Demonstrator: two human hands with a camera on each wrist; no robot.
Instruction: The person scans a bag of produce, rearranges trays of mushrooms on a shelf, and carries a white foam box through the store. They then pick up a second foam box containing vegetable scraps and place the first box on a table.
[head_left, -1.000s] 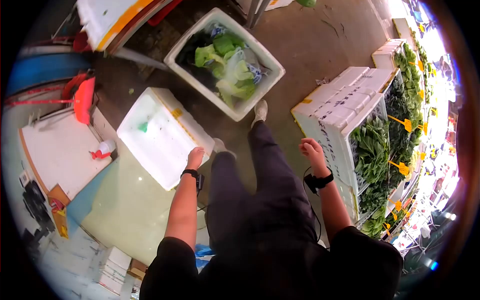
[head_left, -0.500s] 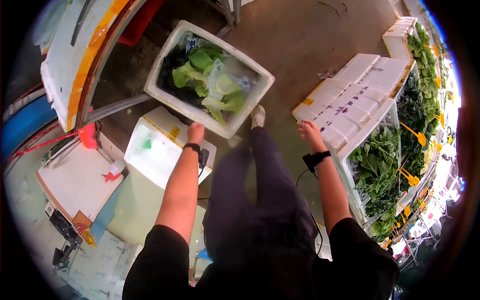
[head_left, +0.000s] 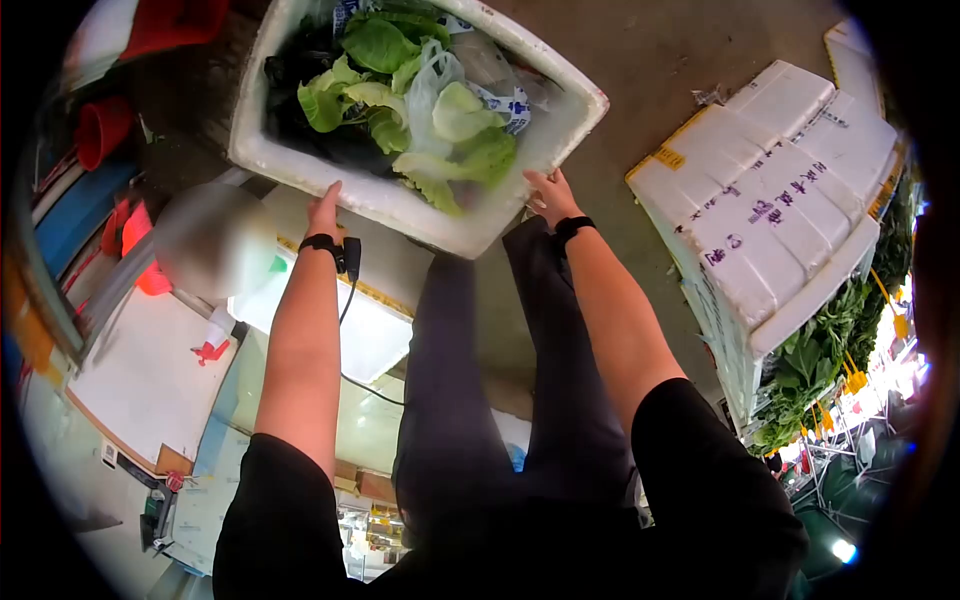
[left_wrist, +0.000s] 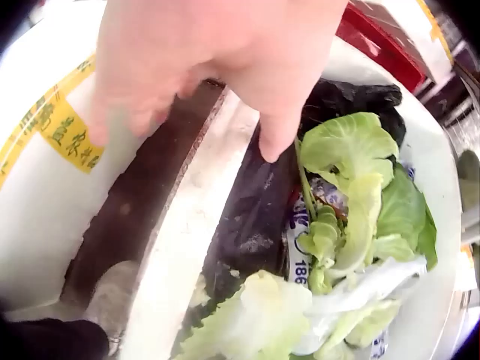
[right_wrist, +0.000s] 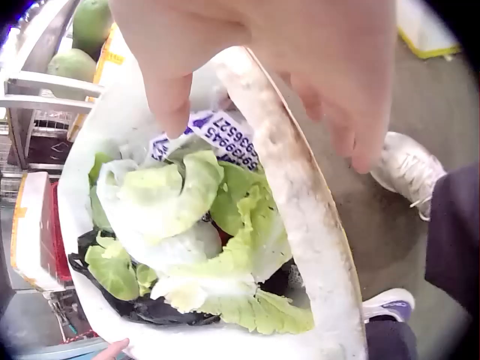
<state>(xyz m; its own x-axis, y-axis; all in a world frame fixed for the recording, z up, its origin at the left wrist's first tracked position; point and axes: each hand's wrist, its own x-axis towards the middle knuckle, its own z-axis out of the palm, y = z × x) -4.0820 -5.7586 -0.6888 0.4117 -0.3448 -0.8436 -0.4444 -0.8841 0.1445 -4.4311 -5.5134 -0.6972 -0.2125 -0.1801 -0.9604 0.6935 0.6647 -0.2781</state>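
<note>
A white foam box (head_left: pixel 385 212) of loose green leaves (head_left: pixel 467 118), a thin clear plastic bag (head_left: pixel 432 78) and black plastic (left_wrist: pixel 259 206) stands in front of the person. At its near left edge is the left hand (head_left: pixel 322 214), thumb over the inner side, loosely spread fingers outside. The left wrist view shows a gap between those fingers and the wall. By the right corner, the right hand (head_left: pixel 552 197) straddles the rim likewise; its thumb (right_wrist: pixel 174 112) is inside and its fingers (right_wrist: pixel 352 142) hang apart from the outer wall.
A second white foam box (head_left: pixel 365 335) sits low at the left, near a white board (head_left: pixel 150 380) and a spray bottle (head_left: pixel 215 330). To the right stand white foam boxes (head_left: pixel 765 190) with purple writing, beside leafy greens (head_left: pixel 805 370). A shoe (right_wrist: pixel 409 172) is near the box.
Both hands have moved forward to the rim of the leaf-filled foam box; the right also came inward from the stacked boxes. The foam box now looks larger and closer in the head view.
</note>
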